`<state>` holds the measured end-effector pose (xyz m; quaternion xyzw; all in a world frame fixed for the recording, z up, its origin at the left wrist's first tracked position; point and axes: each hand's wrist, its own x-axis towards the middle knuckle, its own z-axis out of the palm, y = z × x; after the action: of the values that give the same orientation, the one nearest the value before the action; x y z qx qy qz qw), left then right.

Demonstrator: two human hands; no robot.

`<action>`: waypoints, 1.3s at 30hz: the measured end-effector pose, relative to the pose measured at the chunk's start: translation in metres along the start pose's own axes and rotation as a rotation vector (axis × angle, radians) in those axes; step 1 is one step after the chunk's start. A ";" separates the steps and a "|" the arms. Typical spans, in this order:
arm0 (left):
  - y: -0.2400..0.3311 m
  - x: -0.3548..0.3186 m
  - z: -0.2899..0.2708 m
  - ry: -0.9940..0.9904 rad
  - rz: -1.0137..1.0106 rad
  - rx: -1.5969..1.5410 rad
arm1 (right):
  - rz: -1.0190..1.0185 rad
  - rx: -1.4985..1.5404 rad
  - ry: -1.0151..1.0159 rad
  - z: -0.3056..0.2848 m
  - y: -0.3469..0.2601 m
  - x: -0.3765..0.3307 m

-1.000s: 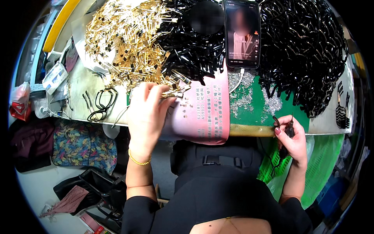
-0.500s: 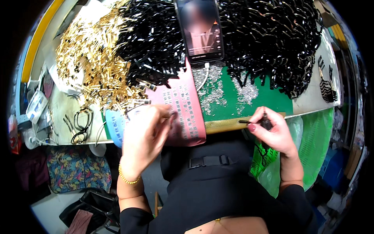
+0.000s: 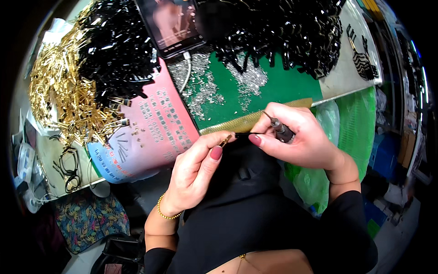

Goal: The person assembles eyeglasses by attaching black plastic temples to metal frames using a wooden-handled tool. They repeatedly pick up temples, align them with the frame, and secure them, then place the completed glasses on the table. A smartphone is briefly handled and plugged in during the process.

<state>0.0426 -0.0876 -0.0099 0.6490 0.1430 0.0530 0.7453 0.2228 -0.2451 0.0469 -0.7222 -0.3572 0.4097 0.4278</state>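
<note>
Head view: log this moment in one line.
left hand: pinches small gold piece; right hand: holds black tool, slim black piece; hands: close together; beyond: silver bits on green surface

The left one of two head-worn fisheye cameras is looking steeply down and forward over the worktop (image 3: 337, 86). It is sitting close above the wearer's torso (image 3: 255, 214), which is filling the lower middle, and the left hand (image 3: 191, 173) and right hand (image 3: 299, 139) are showing at short range near the worktop's front edge. That edge is running aslant, climbing from lower left toward the front right corner, so the camera is facing it askew. The view's top is cutting off the worktop's far edge.
</note>
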 end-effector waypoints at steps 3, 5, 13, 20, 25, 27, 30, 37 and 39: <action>0.000 -0.002 0.000 -0.025 -0.035 0.030 | -0.038 -0.011 0.012 0.001 0.002 -0.002; 0.010 0.000 0.003 -0.020 -0.132 0.029 | -0.040 -0.080 -0.054 -0.005 0.003 -0.002; 0.008 0.006 -0.003 -0.209 0.351 0.763 | -0.224 -0.407 -0.279 -0.010 -0.006 -0.005; -0.001 -0.007 -0.008 0.001 0.084 0.566 | -0.002 -0.721 -0.008 -0.028 0.014 -0.011; 0.008 0.020 0.019 0.042 -0.006 0.324 | -0.167 -0.948 -0.027 -0.023 0.023 -0.006; 0.000 0.026 0.024 0.028 -0.030 0.303 | -0.198 -0.972 -0.021 -0.023 0.026 -0.005; -0.008 0.017 0.020 0.244 0.074 0.452 | -0.225 -0.968 -0.025 -0.025 0.028 -0.005; 0.012 0.035 0.009 0.191 -0.064 0.404 | -0.241 -0.929 -0.029 -0.024 0.030 0.000; 0.015 0.031 0.007 0.168 -0.125 0.380 | -0.238 -0.931 -0.036 -0.025 0.028 0.000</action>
<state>0.0755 -0.0842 0.0008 0.7611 0.2519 0.0326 0.5968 0.2503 -0.2636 0.0286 -0.7840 -0.5902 0.1665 0.0966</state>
